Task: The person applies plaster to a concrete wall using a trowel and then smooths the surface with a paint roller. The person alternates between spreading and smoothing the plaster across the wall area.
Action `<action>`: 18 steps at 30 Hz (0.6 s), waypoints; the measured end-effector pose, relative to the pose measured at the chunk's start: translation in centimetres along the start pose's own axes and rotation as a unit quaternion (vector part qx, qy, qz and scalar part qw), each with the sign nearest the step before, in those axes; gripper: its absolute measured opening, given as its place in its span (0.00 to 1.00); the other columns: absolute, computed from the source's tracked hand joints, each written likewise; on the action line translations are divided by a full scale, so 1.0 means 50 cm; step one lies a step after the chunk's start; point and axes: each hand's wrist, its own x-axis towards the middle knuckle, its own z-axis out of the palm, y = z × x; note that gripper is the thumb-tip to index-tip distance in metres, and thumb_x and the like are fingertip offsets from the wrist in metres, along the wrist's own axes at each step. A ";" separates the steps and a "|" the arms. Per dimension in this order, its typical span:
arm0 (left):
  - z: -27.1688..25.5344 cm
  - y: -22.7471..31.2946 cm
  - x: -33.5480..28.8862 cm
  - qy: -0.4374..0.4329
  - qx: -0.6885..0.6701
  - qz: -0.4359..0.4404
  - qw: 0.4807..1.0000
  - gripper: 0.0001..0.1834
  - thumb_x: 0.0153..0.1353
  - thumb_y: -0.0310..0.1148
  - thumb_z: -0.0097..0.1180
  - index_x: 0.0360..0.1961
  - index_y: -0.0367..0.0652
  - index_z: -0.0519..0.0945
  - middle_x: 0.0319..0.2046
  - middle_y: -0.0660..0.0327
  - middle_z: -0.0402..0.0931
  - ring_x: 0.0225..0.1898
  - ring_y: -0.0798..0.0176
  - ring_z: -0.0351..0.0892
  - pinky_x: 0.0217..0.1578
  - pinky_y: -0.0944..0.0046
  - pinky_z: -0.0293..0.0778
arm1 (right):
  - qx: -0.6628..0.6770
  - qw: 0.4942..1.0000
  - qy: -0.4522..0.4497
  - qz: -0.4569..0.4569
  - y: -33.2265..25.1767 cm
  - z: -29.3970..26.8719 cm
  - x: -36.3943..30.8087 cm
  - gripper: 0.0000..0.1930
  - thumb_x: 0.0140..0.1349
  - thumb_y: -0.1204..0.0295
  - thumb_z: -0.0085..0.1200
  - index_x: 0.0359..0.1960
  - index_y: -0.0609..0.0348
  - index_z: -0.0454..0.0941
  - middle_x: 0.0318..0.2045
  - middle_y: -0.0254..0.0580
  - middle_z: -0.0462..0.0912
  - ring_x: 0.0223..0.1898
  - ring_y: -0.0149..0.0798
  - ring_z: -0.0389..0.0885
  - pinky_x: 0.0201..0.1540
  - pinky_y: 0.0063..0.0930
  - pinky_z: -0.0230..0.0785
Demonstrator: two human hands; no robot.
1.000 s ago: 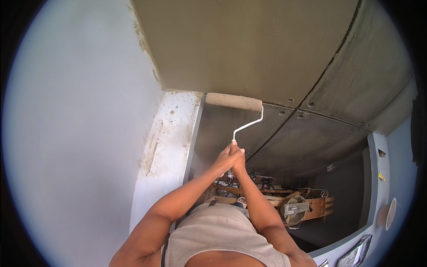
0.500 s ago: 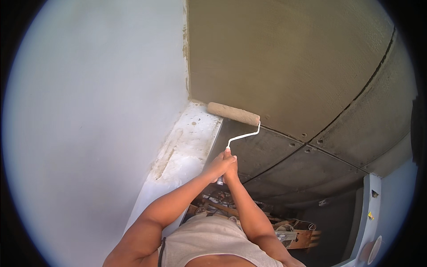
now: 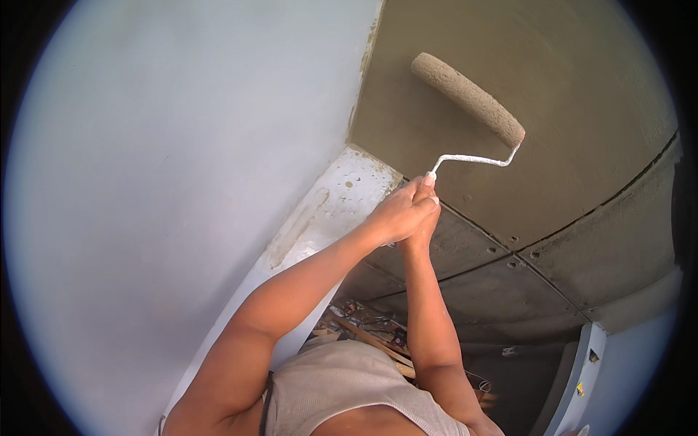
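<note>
Both my hands are wrapped round the handle of a paint roller [image 3: 469,98], held out in front of me. Its long nap sleeve is coated in brownish grey and tilts down to the right. A bent white wire frame joins the sleeve to the handle. My left hand [image 3: 396,214] overlaps my right hand [image 3: 424,218], and together they hide most of the handle. Behind the sleeve spreads a brownish-grey coated surface [image 3: 582,109]; whether the sleeve touches it I cannot tell.
A pale, smooth wall [image 3: 182,145] fills the left side. A white ledge [image 3: 320,211] with stains and small holes runs beside it. Dark panels [image 3: 480,298] with seams lie below the coated area. Wooden pieces [image 3: 371,338] and clutter lie lower down; a white frame [image 3: 574,385] stands at right.
The roller has moved up and to the right in view, from the lower edge of the coated surface to farther over it. Both hands have gone with it, still gripping the handle.
</note>
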 end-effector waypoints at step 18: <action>-0.147 -0.114 -0.045 -0.055 0.008 -0.274 0.960 0.32 0.70 0.51 0.47 0.61 0.33 0.76 0.49 0.42 0.81 0.47 0.54 0.82 0.40 0.55 0.77 | 0.060 0.985 -0.059 0.149 0.155 0.156 -0.056 0.25 0.80 0.51 0.38 0.37 0.61 0.73 0.29 0.41 0.79 0.30 0.36 0.78 0.33 0.38 0.72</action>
